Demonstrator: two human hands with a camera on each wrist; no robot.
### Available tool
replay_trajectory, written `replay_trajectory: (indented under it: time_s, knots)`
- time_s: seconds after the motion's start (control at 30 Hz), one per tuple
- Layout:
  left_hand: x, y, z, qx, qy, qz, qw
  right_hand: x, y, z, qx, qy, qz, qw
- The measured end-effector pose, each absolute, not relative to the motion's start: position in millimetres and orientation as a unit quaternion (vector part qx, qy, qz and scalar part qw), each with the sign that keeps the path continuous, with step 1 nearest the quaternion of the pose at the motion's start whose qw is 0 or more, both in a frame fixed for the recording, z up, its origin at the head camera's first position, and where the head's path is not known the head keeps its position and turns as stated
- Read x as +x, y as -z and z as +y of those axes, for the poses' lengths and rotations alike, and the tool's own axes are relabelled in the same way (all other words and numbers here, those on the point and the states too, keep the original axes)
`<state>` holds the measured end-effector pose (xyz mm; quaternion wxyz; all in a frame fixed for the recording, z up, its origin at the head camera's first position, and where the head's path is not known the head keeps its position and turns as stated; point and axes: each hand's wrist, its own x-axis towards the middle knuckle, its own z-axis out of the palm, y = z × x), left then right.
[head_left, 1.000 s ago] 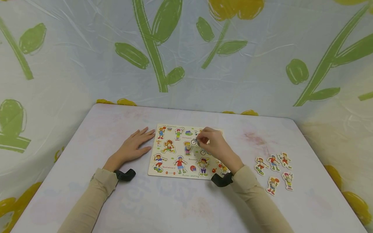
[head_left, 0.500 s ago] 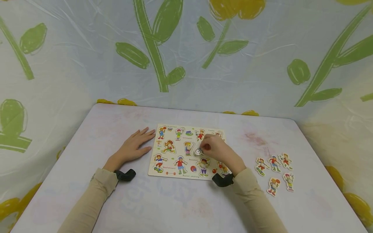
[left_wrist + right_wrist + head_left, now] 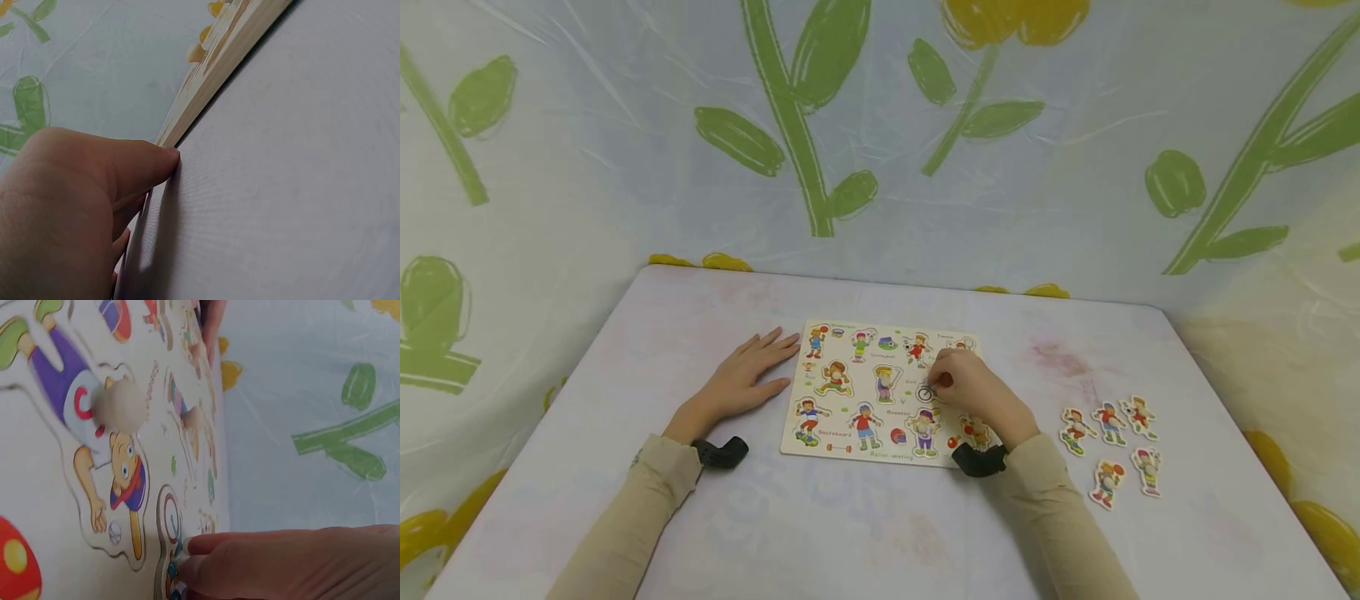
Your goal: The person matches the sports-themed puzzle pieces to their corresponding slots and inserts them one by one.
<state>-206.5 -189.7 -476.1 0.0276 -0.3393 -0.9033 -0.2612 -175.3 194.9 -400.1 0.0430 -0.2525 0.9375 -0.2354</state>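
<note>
While left hand point(image 3: 743, 379) rests, right hand point(image 3: 976, 390) pinches bicycle piece point(image 3: 174, 556).

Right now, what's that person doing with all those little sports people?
They're doing a puzzle board with sports pictures. The right hand pinches the bicycle piece at the board's right half, though I can't tell whether it's fully in. The left hand lies spread on the table, just beside the board's left edge. Five loose pieces lie off to the right, outside the board.
</note>
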Motion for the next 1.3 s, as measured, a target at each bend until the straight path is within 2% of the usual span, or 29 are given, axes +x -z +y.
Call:
replay_trajectory:
  time_s: [0.5,0.9,1.07,1.3]
  knots:
    - [-209,478,-191,-0.335,0.256,-0.906,0.021,-178,406,196,-0.289,0.231,0.929,0.017]
    - [-208,477,-191,-0.331,0.256,-0.908,0.016,-173,386,217,-0.256,0.263,0.928,0.053]
    - [-208,478,-191,-0.333,0.256,-0.907,0.015,-170,371,240,-0.217,0.256,0.940,0.060]
    - [-208,477,-191,-0.334,0.259,-0.906,0.015,-162,347,271,-0.125,0.233,0.958,0.108]
